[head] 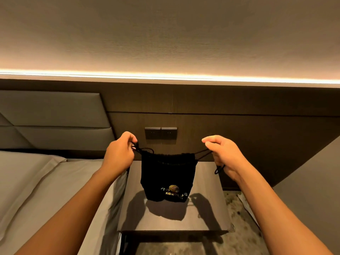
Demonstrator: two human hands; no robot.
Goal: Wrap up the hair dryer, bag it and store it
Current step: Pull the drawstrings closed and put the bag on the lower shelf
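Note:
A black drawstring bag point(166, 176) with a gold logo hangs in the air above a dark nightstand point(173, 216). Its mouth is gathered tight and its body bulges. The hair dryer itself is hidden from view. My left hand point(120, 152) pinches the left drawstring, and my right hand point(223, 155) pinches the right drawstring. Both cords are pulled taut outward from the bag's mouth. A loop of cord dangles below my right hand.
A bed point(40, 183) with grey sheets lies to the left, its padded headboard point(53, 116) behind it. Two wall switches point(160, 133) sit on the dark wood panel behind the bag. Patterned carpet point(239, 201) shows to the right of the nightstand.

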